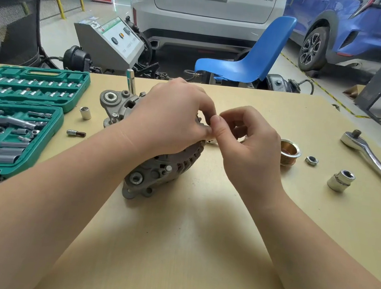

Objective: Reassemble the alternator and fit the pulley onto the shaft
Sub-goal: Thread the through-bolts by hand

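A grey metal alternator (pixel 155 164) lies on its side in the middle of the tan table (pixel 182 252). Its case looks rough and dull, with round bolt holes on ears at both ends and slots cut along its wide edge. The left hand (pixel 173 120) rests on top of the alternator with its fingers curled down over the far side. The right hand (pixel 246 139) is just beside it, with the thumb and first finger bent toward the left hand's fingertips. It is too hard to see if either hand pinches a small part there.

The pulley (pixel 288 153) sits on the table to the right of the hands. It is shiny, with a copper-coloured inside and grooves round it. A small nut (pixel 311 160) lies next to it, then a big socket (pixel 341 180) and a ratchet wrench (pixel 372 156). A green socket set case (pixel 18 119) lies open on the left.
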`<state>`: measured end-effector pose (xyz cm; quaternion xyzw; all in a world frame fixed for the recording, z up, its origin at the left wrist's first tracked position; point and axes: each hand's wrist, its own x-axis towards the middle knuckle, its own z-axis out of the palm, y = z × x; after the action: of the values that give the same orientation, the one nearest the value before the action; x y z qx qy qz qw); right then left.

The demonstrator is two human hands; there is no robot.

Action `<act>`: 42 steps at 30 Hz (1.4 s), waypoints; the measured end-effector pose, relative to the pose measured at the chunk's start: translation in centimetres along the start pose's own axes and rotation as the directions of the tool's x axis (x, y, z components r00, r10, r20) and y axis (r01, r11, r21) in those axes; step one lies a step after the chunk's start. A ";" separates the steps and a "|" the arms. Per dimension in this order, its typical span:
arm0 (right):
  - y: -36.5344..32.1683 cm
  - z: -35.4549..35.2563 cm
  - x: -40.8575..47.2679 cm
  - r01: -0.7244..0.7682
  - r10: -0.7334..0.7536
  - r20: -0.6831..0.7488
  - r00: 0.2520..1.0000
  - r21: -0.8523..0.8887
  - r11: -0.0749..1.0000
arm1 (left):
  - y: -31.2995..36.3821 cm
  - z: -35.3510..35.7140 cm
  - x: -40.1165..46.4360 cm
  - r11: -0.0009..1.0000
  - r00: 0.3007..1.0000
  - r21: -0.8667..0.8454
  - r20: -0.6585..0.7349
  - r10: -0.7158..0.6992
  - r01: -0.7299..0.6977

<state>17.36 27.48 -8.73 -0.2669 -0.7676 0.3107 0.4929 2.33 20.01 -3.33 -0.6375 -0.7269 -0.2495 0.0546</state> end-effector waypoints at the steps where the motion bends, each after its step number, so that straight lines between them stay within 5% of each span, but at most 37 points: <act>1: 0.0 0.0 0.0 0.016 -0.016 0.000 1.000 -0.006 1.000 | 0.0 0.0 0.0 1.000 1.000 0.002 0.011 0.004 -0.004; 12: 0.2 0.1 0.1 -0.050 0.050 0.002 0.999 0.021 0.999 | 0.0 0.0 0.1 0.999 1.000 0.033 -0.003 -0.019 0.019; 20: 0.3 0.1 -0.1 0.047 -0.047 0.008 0.999 -0.046 0.998 | -0.1 -0.1 0.1 1.000 0.999 0.030 0.031 -0.009 0.008; 26: 0.5 0.2 0.2 -0.070 0.070 0.004 0.998 0.041 0.997 | -0.1 0.1 0.1 0.999 1.000 0.025 -0.009 -0.026 0.027; 33: 0.5 0.2 -0.1 0.030 -0.030 0.026 0.999 0.007 1.000 | -0.2 -0.1 0.1 1.000 0.999 0.028 0.038 0.002 -0.003; 42: 0.5 0.3 0.3 -0.104 0.103 0.017 0.995 0.092 0.990 | -0.2 0.1 0.1 1.000 1.000 0.028 -0.001 -0.008 0.008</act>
<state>17.05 27.95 -9.00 -0.2812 -0.7406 0.3727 0.4833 2.16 20.10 -3.40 -0.6338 -0.7327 -0.2398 0.0629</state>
